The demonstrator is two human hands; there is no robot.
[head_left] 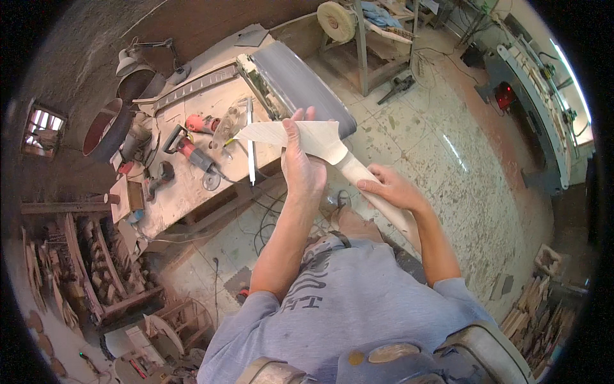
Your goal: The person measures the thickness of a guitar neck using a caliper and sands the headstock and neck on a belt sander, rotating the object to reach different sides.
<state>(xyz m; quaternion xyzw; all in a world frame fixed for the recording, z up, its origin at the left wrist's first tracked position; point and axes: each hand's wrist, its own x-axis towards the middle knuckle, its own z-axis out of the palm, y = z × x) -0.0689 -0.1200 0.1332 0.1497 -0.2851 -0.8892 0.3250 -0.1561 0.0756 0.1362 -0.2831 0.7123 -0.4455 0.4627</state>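
Observation:
A pale, axe-shaped wooden piece (313, 137) is held up in front of my chest. It has a broad flat head with a point toward the left and a long rounded handle running down to the right. My left hand (304, 163) grips the head from below, thumb over its face and fingertips showing behind the top edge. Around the handle, just below the head, my right hand (391, 187) is closed with its thumb on top. Just beyond the head lies the grey belt of a belt sander (297, 80).
Left of me, a dusty workbench (220, 173) carries an angle grinder (192, 150), a red power tool (201, 123), a drill (160, 179), a metal straightedge (251, 147) and a desk lamp (126, 63). Cables (262, 224) trail across the floor. Scrap wood (534, 313) is piled at right.

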